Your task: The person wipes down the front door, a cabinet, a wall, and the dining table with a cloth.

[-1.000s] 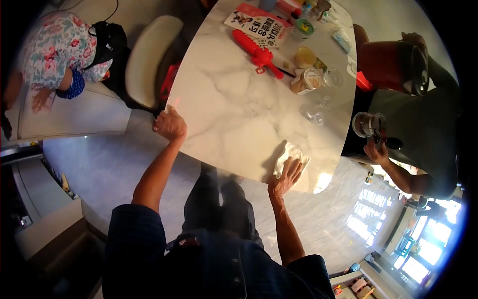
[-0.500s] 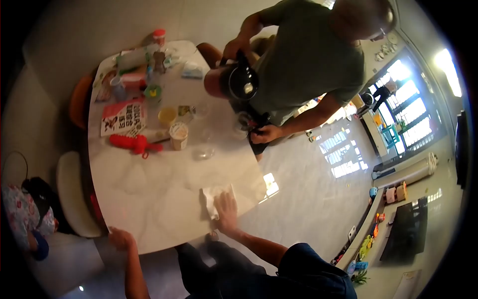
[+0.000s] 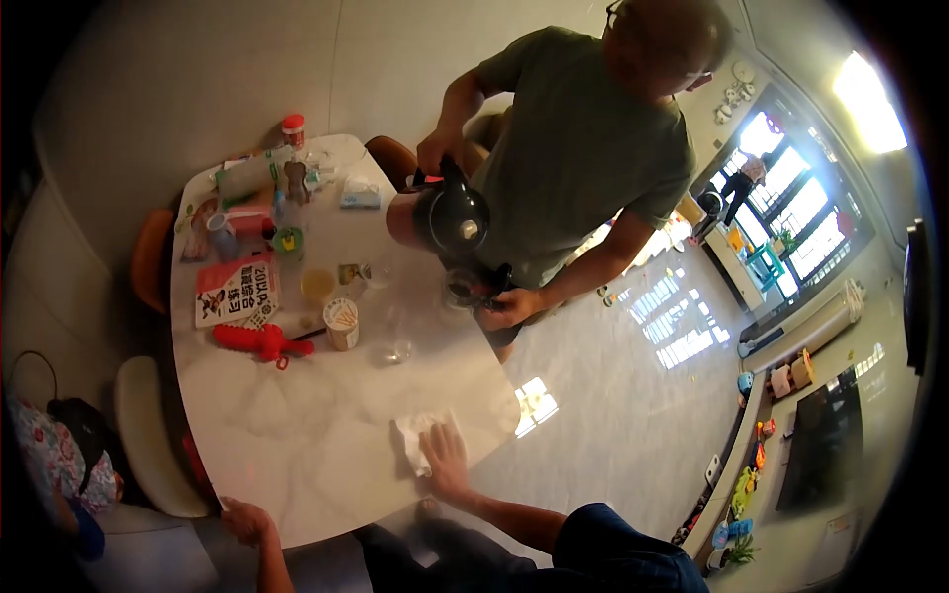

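My right hand (image 3: pixel 445 461) lies with fingers spread on a white tissue (image 3: pixel 413 435), pressing it against the pale marbled table (image 3: pixel 326 435) near its right edge. My left hand (image 3: pixel 249 522) grips the table's near left corner, its fingers curled at the edge. A clear plastic cup (image 3: pixel 395 351) lies beyond the tissue. Further left are a white paper tub (image 3: pixel 342 324) and a red toy (image 3: pixel 259 341).
Across the table, a person (image 3: pixel 593 148) holds a dark kettle (image 3: pixel 457 219) and a dark-handled glass vessel (image 3: pixel 465 289). A booklet (image 3: pixel 235 292), a cup of yellowish liquid (image 3: pixel 317 286), a red-lidded jar (image 3: pixel 293 130) and a tissue pack (image 3: pixel 360 193) stand about. A chair (image 3: pixel 153 435) sits left.
The view has tilted, so the table sits lower in the picture. My hands keep about the same places on the table and the tissue. The other person's head has shifted left in view.
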### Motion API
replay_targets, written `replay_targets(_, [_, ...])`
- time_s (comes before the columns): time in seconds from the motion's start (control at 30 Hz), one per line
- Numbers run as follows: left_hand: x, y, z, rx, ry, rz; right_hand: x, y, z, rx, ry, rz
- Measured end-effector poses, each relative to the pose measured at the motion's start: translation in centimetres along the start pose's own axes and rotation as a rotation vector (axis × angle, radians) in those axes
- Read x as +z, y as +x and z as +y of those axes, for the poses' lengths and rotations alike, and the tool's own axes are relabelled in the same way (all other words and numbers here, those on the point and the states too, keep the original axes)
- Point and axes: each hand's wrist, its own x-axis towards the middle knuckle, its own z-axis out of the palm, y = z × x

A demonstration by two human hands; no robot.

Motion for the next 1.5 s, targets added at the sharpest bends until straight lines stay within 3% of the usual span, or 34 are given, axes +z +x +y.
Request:
replay_targets(0.13, [-4.1, -2.3, 1.4, -0.017, -0.104, -0.06, 0.3, -0.3, -0.2, 0.014, -0.006, -0.009])
replay_targets(0.93, [-1.1, -1.2, -0.2, 0.04, -0.04, 0.001, 0.6, -0.2, 0.1, 0.02, 0.001, 0.0])
replay_targets(1.13, [-1.5, -0.4, 0.1, 0.012, -0.072, -0.077, -0.1, 0.1, -0.3, 0.021, 0.013, 0.031])
replay_targets(1.2, [4.0, 2.2, -3.2, 0.38, 0.258, 0.144, 0.4, 0.2, -0.1, 0.013, -0.009, 0.025])
replay_targets(1.23, [12.3, 6.8, -8.3, 0.739, 0.276, 0.624, 1.3, 0.3, 0.7, 0.001, -0.108, -0.007])
replay_targets(1.27, [12.1, 5.8, -8.5, 0.673, 0.339, 0.619, 1.8, 0.7, 0.8, 0.0, -0.033, 0.039])
replay_targets(1.3, [10.8, 5.0, -6.5, 0.611, 0.004, 0.495, 1.6, 0.8, 0.8, -0.022, -0.027, 0.047])
replay_targets(1.37, [9.4, 3.8, -5.2, 0.469, 0.196, 0.424, 0.6, 1.5, 0.1, -0.043, 0.021, 0.02])
replay_targets(1.43, [2.1, 0.3, 2.2, 0.064, -0.108, 0.26, 1.5, 2.9, 0.1, -0.097, -0.024, 0.041])
replay_targets(1.47, [4.4, 2.2, 1.3, 0.169, 0.109, 0.231, 2.3, 3.6, 0.5, -0.108, -0.084, 0.029])
replay_targets(1.5, [4.3, 1.8, 2.8, 0.185, -0.012, 0.467, 3.0, 4.3, 0.6, -0.125, -0.103, 0.041])
